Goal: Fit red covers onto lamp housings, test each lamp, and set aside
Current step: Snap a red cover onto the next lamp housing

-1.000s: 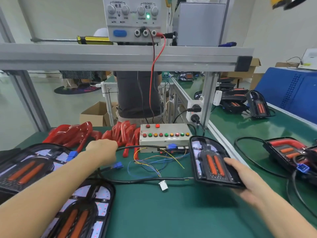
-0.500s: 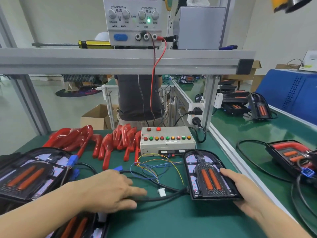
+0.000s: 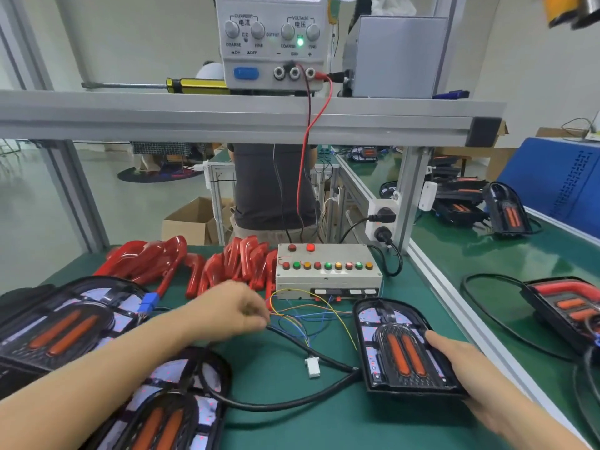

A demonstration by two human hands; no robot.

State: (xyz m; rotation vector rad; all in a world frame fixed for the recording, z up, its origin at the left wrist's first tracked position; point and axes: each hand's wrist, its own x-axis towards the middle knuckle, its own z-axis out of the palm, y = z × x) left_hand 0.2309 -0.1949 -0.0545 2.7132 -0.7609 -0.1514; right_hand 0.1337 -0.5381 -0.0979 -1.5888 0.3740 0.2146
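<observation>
A black lamp housing (image 3: 399, 349) with two orange strips lies on the green mat at right centre, with no red cover on it. My right hand (image 3: 461, 368) grips its right edge, thumb on top. My left hand (image 3: 230, 311) hovers in the middle with curled fingers and pinches the black cable (image 3: 302, 344) that runs to the housing. A white connector (image 3: 312, 367) lies loose beside that cable. Several red covers (image 3: 227, 264) are piled at the back of the mat. The grey test box (image 3: 328, 271) with coloured buttons stands behind the housing, thin coloured wires trailing from it.
Two more uncovered housings (image 3: 58, 323) (image 3: 162, 414) lie at the left, a cable looped over the nearer one. A power supply (image 3: 272, 43) sits on the aluminium shelf (image 3: 227, 118) overhead. On the right bench lies a lamp with a red cover (image 3: 568, 303). A person stands behind the bench.
My left hand has lifted off the mat and moved up and right along the black cable, toward the coloured wires. My right hand keeps its hold on the housing.
</observation>
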